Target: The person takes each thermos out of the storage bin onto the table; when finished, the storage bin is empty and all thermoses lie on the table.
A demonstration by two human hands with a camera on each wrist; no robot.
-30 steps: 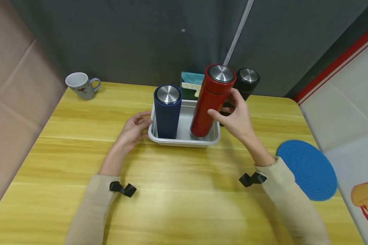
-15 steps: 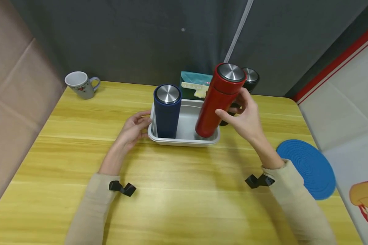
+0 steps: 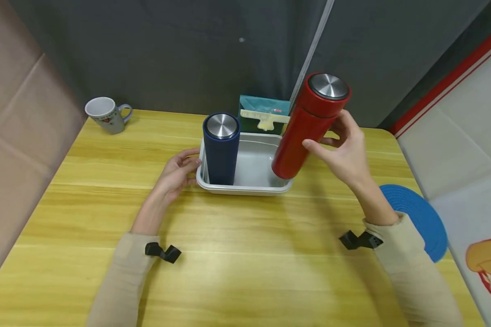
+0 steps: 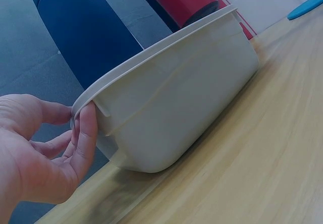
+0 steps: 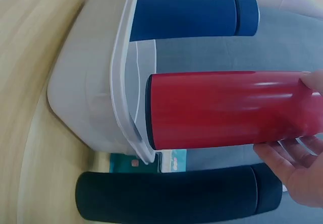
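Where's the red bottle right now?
In the head view, the red bottle is tilted in the right hand, at the right end of the tray, right of the blue bottle.

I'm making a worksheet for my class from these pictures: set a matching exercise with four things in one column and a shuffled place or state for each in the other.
Things
1. red flask
2. mug
3. blue flask
4. round mat

Places and states
A. upright in the tray
B. partly hidden by the right sleeve
C. tilted, held by the right hand
D. at the table's far left corner

Pairs: 1-C, 2-D, 3-A, 4-B
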